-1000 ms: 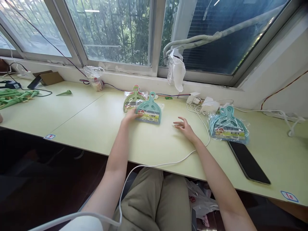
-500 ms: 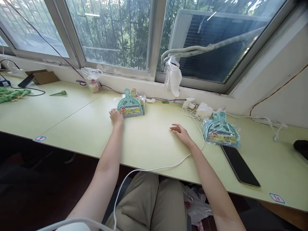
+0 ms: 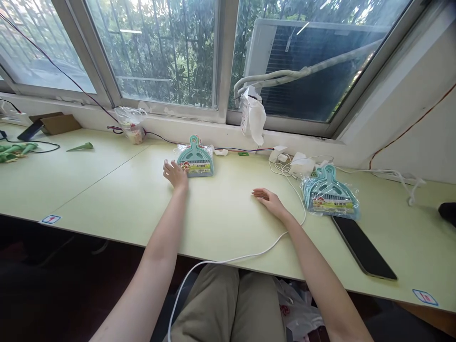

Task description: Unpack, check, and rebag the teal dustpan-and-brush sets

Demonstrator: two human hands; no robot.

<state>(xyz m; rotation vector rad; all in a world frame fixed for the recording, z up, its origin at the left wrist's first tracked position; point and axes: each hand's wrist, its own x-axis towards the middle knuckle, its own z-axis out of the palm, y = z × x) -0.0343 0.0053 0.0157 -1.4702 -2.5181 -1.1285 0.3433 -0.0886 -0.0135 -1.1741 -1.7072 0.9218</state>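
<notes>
Windows (image 3: 160, 52) backed the pale surface (image 3: 221, 223), where one wrapped dustpan stack (image 3: 195, 166) lay, its handles (image 3: 194, 148) overlapping, presumably because matching shapes nested. At that stack's left edge, the left hand (image 3: 175, 175) was unclenched, fingers spread and apparently just touching, perhaps for steadying; to the stack's right, the right hand (image 3: 269, 201) was empty and loosely curled, with another bundle of dustpans (image 3: 332, 195) farther right.
</notes>
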